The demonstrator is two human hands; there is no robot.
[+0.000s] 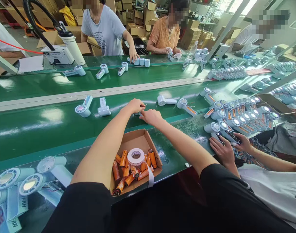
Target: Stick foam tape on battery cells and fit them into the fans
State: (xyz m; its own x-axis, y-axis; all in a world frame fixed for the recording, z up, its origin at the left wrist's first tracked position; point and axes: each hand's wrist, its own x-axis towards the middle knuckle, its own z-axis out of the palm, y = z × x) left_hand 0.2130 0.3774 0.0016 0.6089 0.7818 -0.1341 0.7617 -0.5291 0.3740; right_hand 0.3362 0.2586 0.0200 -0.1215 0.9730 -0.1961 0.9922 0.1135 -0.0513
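My left hand [135,105] and my right hand [151,116] meet at the near edge of the green conveyor belt [53,129], fingers pinched together on a small part [140,113] that they mostly hide. Just below my forearms lies an open cardboard box [134,139] with several orange battery cells [123,166] and a roll of white tape [136,156]. Two pale blue handheld fans [83,108], [103,108] lie on the belt to the left of my hands.
More fans [166,100] lie on the belt to the right, and many are packed at the right end [237,118]. A co-worker's hands [227,149] work on one at my right. Two people stand across the far belt. Fan shells [14,181] pile at lower left.
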